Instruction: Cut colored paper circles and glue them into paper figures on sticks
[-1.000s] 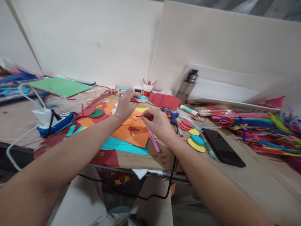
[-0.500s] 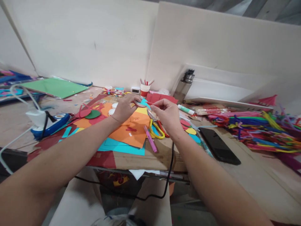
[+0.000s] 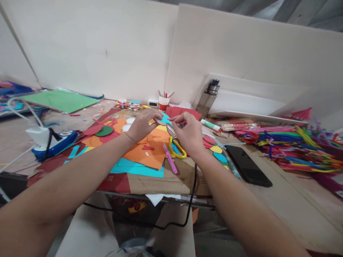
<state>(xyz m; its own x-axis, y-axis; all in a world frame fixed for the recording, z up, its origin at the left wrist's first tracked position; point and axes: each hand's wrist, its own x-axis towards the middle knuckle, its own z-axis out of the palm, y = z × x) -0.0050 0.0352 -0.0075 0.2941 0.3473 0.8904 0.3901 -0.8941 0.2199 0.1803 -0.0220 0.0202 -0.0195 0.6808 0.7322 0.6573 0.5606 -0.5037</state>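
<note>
In the head view my left hand is closed on the edge of a round piece with a light-blue paper face, held up over the table. Just to its right, my right hand pinches a small red paper strip against or very near the blue face; whether they touch is unclear. Scissors with a yellow handle lie below my right hand, partly hidden by it. Beside them is a pink marker. Orange paper with small red scraps lies under both hands.
A glue stick, cut paper circles and a black phone lie at the right. Farther right are bundled pipe cleaners. A cup of pens and a bottle stand at the back. A black cable crosses the front edge.
The round piece has turned so more of its blue face shows, and the red strip has come nearer its right edge. The view has shifted slightly; both hands keep their grip.
</note>
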